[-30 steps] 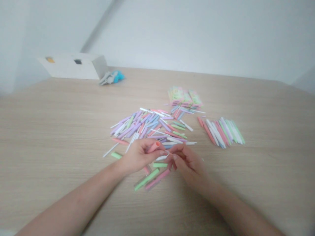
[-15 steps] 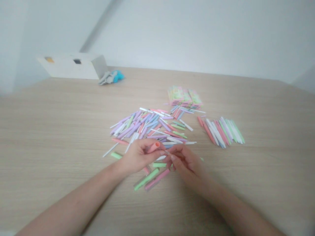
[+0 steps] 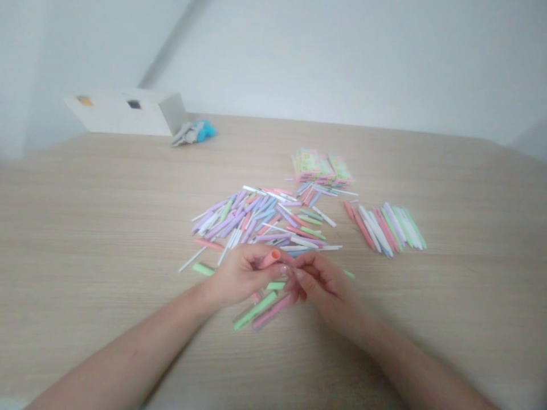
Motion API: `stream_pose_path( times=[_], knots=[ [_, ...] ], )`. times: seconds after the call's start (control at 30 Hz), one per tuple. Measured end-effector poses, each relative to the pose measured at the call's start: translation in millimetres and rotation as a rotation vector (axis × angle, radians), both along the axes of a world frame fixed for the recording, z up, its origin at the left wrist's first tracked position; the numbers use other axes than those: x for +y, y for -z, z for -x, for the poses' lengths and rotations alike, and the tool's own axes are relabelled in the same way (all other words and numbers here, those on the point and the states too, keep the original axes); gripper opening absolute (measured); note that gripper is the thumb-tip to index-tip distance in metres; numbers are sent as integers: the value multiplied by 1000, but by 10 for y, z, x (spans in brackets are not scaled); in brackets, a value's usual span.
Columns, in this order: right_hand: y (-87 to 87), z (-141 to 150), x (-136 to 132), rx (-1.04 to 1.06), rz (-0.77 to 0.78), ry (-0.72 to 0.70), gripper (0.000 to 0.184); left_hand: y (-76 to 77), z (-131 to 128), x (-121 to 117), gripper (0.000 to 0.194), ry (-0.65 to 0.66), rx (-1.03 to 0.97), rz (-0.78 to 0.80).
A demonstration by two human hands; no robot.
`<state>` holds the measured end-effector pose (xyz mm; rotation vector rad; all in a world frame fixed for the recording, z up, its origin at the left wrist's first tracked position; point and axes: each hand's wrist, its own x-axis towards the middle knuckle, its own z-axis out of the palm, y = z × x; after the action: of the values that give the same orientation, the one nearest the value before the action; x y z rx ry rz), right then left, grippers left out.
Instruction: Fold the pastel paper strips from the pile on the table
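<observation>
My left hand (image 3: 241, 274) is closed around a coral pen barrel (image 3: 270, 259), its hollow round end facing up towards me. My right hand (image 3: 322, 285) meets it fingertip to fingertip in a pinch. Whatever lies between the pinched fingers is too small and blurred to make out. Just below the hands lie a green pen piece (image 3: 255, 311) and a pink pen piece (image 3: 273, 312), each with a clear section. Behind the hands spreads a loose pile of pastel pen parts (image 3: 233, 222), with thin white sticks among them.
To the right, pens (image 3: 387, 228) in several colours lie side by side in a row. Stacked small printed packs (image 3: 318, 165) stand behind the pile. At the back left are a white box (image 3: 123, 117) and a crumpled grey and blue item (image 3: 194, 132) on the wooden table (image 3: 470, 256).
The fingertips of both hands have drawn closer together, and the thin piece visible between them before is now hidden. The coral barrel has shifted slightly right.
</observation>
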<state>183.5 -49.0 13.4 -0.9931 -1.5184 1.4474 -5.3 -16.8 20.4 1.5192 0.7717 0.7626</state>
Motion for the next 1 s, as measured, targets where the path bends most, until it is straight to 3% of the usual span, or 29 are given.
stream_pose_path(
  times=[0.33,0.73,1.0],
  knots=[
    [14,6,6,42,2,5,15,33,33,27,33,9,-13,90],
    [42,-8,-5,108,-65,31,14,39,-10,42,28,-121,-25,40],
    [61,-45,-19,-14,-167,42,12,2,-30,32,26,-144,-40,38]
  ],
)
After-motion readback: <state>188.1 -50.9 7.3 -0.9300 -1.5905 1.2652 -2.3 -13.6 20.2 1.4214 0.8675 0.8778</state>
